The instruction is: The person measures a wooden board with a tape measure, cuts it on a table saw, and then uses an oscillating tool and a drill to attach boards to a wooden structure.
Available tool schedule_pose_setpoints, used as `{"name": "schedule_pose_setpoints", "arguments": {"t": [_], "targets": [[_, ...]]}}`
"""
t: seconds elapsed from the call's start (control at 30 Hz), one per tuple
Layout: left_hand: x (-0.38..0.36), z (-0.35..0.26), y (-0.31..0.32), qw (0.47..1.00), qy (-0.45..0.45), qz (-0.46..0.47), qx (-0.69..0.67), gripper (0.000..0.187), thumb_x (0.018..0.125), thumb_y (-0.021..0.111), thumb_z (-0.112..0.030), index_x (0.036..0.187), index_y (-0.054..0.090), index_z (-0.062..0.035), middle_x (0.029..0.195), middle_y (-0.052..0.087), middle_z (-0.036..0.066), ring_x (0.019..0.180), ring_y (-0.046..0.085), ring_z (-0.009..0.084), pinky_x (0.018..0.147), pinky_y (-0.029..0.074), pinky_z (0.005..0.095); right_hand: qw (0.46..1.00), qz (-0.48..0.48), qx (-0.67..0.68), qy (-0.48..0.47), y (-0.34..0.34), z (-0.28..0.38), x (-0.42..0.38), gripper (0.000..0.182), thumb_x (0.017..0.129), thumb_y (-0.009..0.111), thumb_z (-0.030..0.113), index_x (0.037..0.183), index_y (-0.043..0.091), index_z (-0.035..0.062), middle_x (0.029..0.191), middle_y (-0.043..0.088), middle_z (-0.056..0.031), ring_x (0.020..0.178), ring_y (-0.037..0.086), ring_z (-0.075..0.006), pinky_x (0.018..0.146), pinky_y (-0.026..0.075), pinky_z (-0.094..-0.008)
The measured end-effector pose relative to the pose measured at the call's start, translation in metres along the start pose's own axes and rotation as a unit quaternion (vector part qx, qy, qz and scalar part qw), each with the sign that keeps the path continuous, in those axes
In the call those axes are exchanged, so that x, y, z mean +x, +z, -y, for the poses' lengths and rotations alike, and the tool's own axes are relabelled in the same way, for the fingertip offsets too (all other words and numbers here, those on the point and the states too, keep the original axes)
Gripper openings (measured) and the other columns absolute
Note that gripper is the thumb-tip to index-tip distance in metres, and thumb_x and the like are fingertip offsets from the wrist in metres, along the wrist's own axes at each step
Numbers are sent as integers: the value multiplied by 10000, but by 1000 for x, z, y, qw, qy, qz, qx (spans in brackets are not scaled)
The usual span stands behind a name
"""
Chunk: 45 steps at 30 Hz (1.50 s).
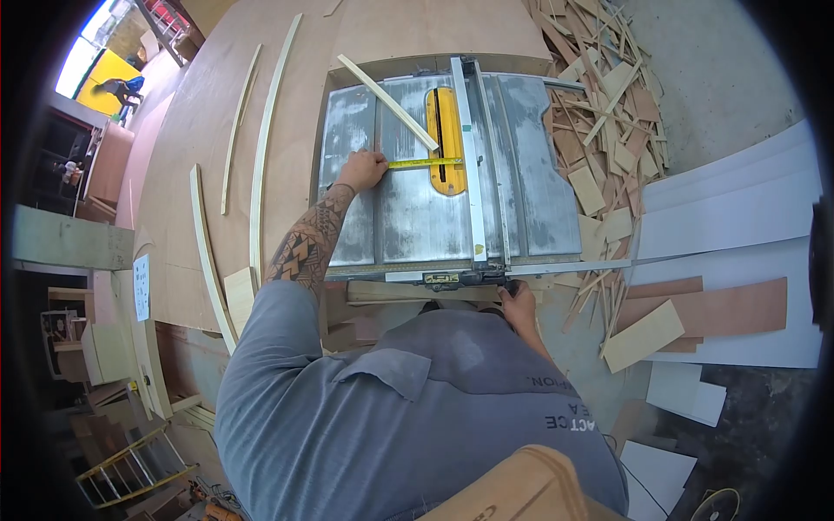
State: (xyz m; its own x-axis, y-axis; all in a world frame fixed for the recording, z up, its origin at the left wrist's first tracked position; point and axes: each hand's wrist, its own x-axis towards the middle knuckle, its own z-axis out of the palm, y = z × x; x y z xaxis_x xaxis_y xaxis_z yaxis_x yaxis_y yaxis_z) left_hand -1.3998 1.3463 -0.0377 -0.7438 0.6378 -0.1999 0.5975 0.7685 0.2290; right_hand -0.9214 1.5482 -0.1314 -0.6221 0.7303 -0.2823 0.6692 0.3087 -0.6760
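My left hand (363, 170) is closed on a yellow tape measure (424, 163), whose blade stretches right across the yellow blade insert (448, 178) to the saw's metal fence (473, 174). Below, my right hand (519, 304) grips a small black knob (512, 286) at the front rail, beside the fence's front end. The saw table (404, 217) is grey metal with worn patches. A thin wooden strip (382, 97) lies slantwise on it, its lower end over the insert.
Long wood strips (271, 130) lie on the plywood bench (195, 113) at left. Offcuts (608, 130) are heaped right of the saw, with white sheets (730, 208) and brown boards (738, 313) beyond. A person (124, 89) is far off at upper left.
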Motion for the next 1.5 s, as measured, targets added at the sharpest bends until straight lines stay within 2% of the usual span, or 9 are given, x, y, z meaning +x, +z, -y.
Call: {"name": "schedule_pose_setpoints", "arguments": {"t": [0.13,0.33,0.4,0.77,0.83,0.9,1.23,1.43,1.5], "targets": [[0,-5,-11,1000,10,27,-13,354,1008,564,-370,1186,764,-139,1183,713,207,1178,626,400,1060,494,484,999,35,14,-6,-5,-4,5,409,878,800,254,1073,673,-83,892,734,-203,819,715,-300,773,539,-397],[-6,-6,-16,999,19,7,-49,337,991,589,-361,1126,781,-119,1137,735,192,1138,655,392,1048,497,481,998,35,44,5,-8,0,4,377,879,791,240,1046,680,-80,882,731,-178,798,697,-271,757,531,-384],[-4,-7,-16,999,23,4,-44,335,988,593,-360,1123,781,-117,1126,738,193,1121,666,388,1038,504,477,998,49,47,14,-9,2,4,429,881,792,275,1049,641,-90,971,703,-319,961,697,-468,835,524,-487],[-1,-7,-17,999,25,9,-42,336,981,601,-353,1112,783,-102,1114,746,187,1080,692,375,1004,530,459,997,64,43,12,-10,1,6,446,878,787,276,1081,653,-98,999,711,-324,985,702,-467,855,528,-478],[1,-3,-13,998,35,-10,-52,343,961,620,-370,1098,782,-101,1086,744,218,1045,698,406,959,547,466,997,63,46,6,-7,-5,8,443,880,785,275,1076,652,-99,997,709,-326,983,701,-468,853,527,-477],[3,-1,-12,998,41,-9,-47,345,962,615,-370,1097,782,-100,1086,743,219,1043,698,408,959,546,469,998,25,47,-39,-3,-9,8,368,874,794,245,1026,697,-75,830,723,-161,761,693,-260,734,530,-384],[4,0,-8,998,43,-15,-43,342,962,608,-362,1071,787,-91,1063,751,209,1034,700,402,954,545,475,999,30,17,-27,-6,-6,9,375,874,792,264,1017,697,-69,813,711,-145,731,668,-242,713,520,-383],[3,-4,-11,999,6,7,-47,342,976,580,-355,1134,782,-128,1129,751,166,1088,693,371,1014,529,468,998,37,35,-26,-9,0,9,372,881,788,242,1054,698,-75,875,744,-166,791,708,-257,757,538,-379],[3,-3,-10,999,13,-2,-48,339,967,596,-355,1116,781,-114,1103,753,179,1062,698,378,992,537,467,997,62,43,5,-13,2,7,375,882,788,230,1075,698,-79,925,757,-180,840,726,-264,786,545,-377]]}}
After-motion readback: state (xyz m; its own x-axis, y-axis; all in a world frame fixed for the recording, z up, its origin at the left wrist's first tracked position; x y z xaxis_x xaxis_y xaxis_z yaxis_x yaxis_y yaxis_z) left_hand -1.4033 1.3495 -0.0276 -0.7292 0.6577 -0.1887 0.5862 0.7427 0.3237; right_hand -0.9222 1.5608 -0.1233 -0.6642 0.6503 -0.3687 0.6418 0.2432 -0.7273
